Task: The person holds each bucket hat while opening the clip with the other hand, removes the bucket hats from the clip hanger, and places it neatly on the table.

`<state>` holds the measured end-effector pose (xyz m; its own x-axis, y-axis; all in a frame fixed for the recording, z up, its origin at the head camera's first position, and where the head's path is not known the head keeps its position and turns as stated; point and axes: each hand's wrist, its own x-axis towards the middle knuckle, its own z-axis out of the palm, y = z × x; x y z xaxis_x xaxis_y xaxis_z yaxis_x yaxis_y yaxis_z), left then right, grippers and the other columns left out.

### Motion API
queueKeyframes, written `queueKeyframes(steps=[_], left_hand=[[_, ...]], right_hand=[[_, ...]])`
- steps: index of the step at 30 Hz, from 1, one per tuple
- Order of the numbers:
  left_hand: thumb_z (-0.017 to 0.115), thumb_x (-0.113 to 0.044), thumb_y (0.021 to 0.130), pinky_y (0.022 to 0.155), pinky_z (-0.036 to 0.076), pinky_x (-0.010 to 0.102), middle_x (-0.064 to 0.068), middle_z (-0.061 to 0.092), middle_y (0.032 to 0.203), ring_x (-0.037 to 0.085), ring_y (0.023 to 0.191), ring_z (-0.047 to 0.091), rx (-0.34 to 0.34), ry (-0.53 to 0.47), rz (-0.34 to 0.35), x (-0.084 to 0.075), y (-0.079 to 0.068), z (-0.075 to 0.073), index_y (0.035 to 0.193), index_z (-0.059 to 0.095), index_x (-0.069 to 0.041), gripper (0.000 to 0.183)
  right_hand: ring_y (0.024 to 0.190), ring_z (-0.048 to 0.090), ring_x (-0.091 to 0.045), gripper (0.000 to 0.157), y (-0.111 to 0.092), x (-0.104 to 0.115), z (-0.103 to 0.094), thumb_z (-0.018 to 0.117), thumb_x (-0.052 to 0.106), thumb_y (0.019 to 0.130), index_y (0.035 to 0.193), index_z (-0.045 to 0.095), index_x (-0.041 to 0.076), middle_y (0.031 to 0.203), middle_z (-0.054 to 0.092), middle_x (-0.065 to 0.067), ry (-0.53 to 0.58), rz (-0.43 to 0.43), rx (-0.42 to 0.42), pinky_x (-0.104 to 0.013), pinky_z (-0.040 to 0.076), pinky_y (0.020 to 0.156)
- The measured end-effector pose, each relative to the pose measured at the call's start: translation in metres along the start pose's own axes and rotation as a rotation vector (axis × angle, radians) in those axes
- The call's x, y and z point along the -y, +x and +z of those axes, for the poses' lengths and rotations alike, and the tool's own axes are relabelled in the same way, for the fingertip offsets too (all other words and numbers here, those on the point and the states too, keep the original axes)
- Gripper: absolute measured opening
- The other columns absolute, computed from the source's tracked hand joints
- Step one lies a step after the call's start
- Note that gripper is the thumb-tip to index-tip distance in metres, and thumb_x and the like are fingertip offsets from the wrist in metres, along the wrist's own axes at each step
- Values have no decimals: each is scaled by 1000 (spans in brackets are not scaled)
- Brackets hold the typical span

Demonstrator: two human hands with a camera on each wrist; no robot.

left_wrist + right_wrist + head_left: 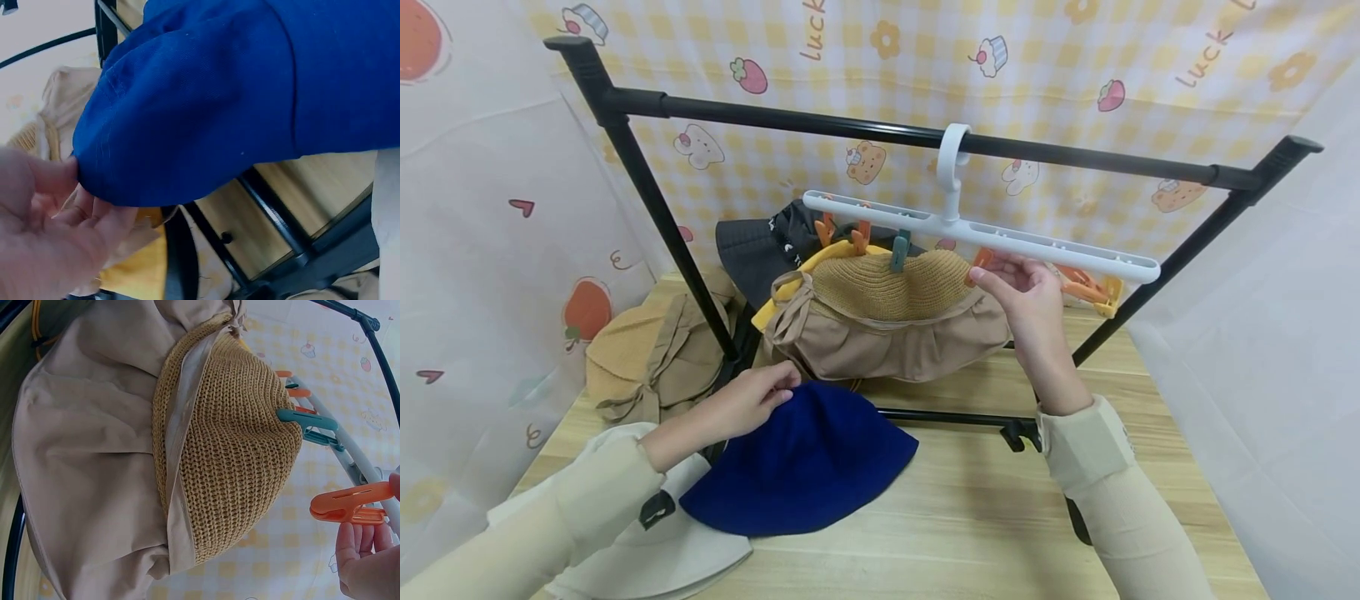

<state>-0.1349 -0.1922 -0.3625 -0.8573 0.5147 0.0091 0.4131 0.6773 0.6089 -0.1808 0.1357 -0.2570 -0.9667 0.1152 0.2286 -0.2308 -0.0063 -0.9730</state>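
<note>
My left hand (752, 402) pinches the crown of a blue bucket hat (805, 467), which hangs brim down in front of the rack; the left wrist view shows thumb and fingers at the crown's edge. My right hand (1028, 300) pinches an orange clothespin (350, 503) on the white clip hanger (1037, 242). In the right wrist view that clip's jaws point towards a straw hat with a brown cloth brim (240, 450), with a gap between. A green clothespin (899, 252) grips this hat's crown. Behind it, a yellow hat (763, 317) hangs partly hidden near orange clips.
The hanger hooks over the black rack's top bar (850, 127). Orange and yellow clips (1107, 297) bunch at its right end. A black hat (748, 254) shows behind. Left on the wooden table (940, 533) lie a straw-and-brown hat (655, 350) and white hats (662, 558).
</note>
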Motion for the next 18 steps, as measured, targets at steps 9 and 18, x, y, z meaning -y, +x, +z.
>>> queueKeyframes(steps=[9, 18], left_hand=[[59, 0, 87, 65, 42, 25, 2, 53, 87, 11, 75, 47, 54, -77, 5, -8, 6, 4, 100, 60, -6, 14], [58, 0, 88, 68, 45, 22, 0, 52, 89, 8, 80, 47, 123, -131, 202, -56, -7, 9, 104, 58, -7, 17]], right_hand=[[86, 60, -10, 29, 0, -2, 1, 73, 6, 78, 104, 59, 6, 96, 60, -2, -1, -2, 0, -15, 50, 77], [86, 61, -10, 29, 1, -1, 0, 73, 6, 78, 103, 59, 7, 96, 61, -2, 10, -13, -3, -16, 50, 77]])
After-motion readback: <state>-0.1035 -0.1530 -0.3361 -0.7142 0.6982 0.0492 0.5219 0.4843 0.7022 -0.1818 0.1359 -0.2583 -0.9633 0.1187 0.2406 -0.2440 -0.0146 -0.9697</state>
